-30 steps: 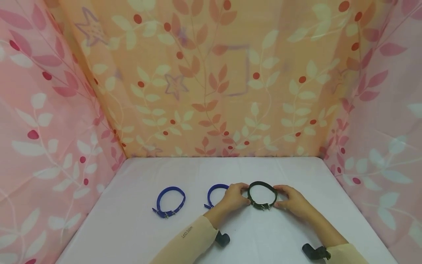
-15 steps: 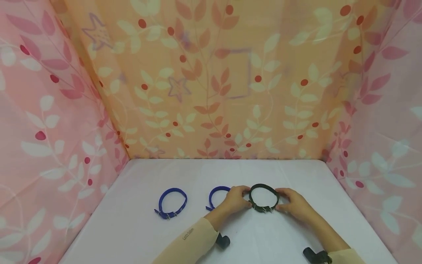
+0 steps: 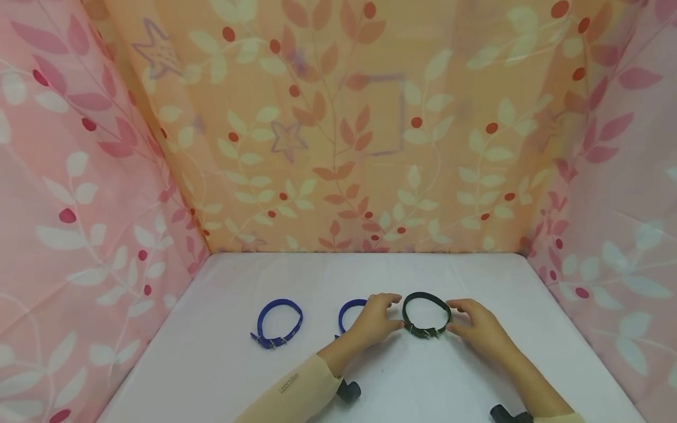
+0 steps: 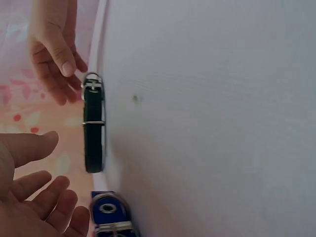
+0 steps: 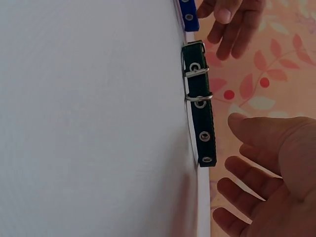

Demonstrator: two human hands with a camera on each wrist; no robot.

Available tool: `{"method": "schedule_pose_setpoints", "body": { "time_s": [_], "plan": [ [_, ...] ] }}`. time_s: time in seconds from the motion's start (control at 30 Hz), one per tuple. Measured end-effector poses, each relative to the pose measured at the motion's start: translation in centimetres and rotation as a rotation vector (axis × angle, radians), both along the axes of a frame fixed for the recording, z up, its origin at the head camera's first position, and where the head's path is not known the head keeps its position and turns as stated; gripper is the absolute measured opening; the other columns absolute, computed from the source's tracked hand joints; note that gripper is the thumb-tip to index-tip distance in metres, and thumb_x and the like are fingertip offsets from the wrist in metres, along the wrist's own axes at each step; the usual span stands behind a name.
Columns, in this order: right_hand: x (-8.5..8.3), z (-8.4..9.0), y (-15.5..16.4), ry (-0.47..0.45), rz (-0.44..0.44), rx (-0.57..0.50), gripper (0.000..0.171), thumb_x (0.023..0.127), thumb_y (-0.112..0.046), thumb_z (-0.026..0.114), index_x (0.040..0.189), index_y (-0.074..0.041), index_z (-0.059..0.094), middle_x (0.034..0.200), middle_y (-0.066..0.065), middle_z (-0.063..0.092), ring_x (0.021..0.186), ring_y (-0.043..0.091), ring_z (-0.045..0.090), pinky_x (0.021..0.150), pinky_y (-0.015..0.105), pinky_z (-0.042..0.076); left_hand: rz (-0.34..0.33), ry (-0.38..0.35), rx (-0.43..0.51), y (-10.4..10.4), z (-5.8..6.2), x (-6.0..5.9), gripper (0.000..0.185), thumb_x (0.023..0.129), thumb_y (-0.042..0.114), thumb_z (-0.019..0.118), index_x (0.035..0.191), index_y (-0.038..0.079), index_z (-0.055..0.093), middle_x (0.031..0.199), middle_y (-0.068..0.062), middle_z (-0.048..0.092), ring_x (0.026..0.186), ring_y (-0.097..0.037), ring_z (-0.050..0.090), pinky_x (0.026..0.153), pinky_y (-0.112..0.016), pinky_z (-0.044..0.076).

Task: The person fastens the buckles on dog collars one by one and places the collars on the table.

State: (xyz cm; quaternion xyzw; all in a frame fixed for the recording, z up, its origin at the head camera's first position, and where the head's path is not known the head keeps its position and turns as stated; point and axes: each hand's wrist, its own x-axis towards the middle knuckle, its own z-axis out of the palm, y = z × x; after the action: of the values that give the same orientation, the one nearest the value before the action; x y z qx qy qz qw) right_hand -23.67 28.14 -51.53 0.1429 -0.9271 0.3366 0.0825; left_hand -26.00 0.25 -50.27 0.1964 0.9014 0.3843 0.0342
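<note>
A dark green buckled collar [image 3: 423,333], closed into a ring, stands on its edge on the white table. My left hand [image 3: 376,320] is just left of it, fingers relaxed and thumb spread, holding nothing. On its other side is my right hand [image 3: 480,328]. The right wrist view shows a gap between this hand's loosely bent fingers [image 5: 252,177] and the collar's eyelets [image 5: 204,136]. Metal buckle parts [image 4: 93,85] face the near side. Behind my left hand, a blue collar [image 3: 351,304] is partly hidden by the hand and wrist.
Another blue collar [image 3: 272,342] stands in a ring farther left on the white table [image 3: 222,376]. A patterned orange curtain [image 3: 338,129] closes off the back, with pink curtains [image 3: 106,194] at both sides. Dark wrist devices [image 3: 349,390] sit under the forearms.
Both hands have let go of the green collar and drawn slightly apart from it, left hand leftward, right hand rightward. The collar stays standing in its place. The head view has shifted slightly.
</note>
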Motion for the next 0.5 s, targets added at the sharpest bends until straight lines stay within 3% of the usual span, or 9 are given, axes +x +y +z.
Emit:
{"method": "schedule_pose_setpoints", "body": {
  "time_s": [0.23,0.37,0.5],
  "plan": [
    [1.2,0.4,-1.0,0.116,-0.023,-0.005,0.040,0.085,-0.023,0.085,0.121,-0.012,0.072,0.120,0.004,0.071,0.113,0.032,0.063,0.097,0.055,0.049,-0.032,-0.005,-0.014,-1.5,1.5,2.0,0.054,0.091,0.024,0.079,0.142,0.018,0.060,0.134,0.006,0.064,0.123,-0.014,0.058,0.098,-0.031,0.053],
    [1.8,0.7,-1.7,0.237,0.001,0.015,0.036,0.084,-0.022,0.086,0.118,-0.016,0.073,0.117,0.000,0.072,0.111,0.027,0.063,0.097,0.035,0.048,-0.030,0.019,-0.051,-3.2,2.4,3.1,0.050,0.094,0.031,0.077,0.140,0.024,0.061,0.136,0.008,0.063,0.125,-0.012,0.056,0.101,-0.034,0.053],
    [2.1,1.4,-2.6,0.311,0.038,0.033,0.036,0.084,-0.021,0.085,0.118,-0.017,0.073,0.117,-0.005,0.071,0.111,0.021,0.062,0.098,0.017,0.040,-0.042,0.067,-0.076,-5.4,3.3,3.9,0.047,0.095,0.031,0.075,0.139,0.022,0.062,0.136,0.006,0.063,0.125,-0.014,0.055,0.104,-0.038,0.051]
  ]
}}
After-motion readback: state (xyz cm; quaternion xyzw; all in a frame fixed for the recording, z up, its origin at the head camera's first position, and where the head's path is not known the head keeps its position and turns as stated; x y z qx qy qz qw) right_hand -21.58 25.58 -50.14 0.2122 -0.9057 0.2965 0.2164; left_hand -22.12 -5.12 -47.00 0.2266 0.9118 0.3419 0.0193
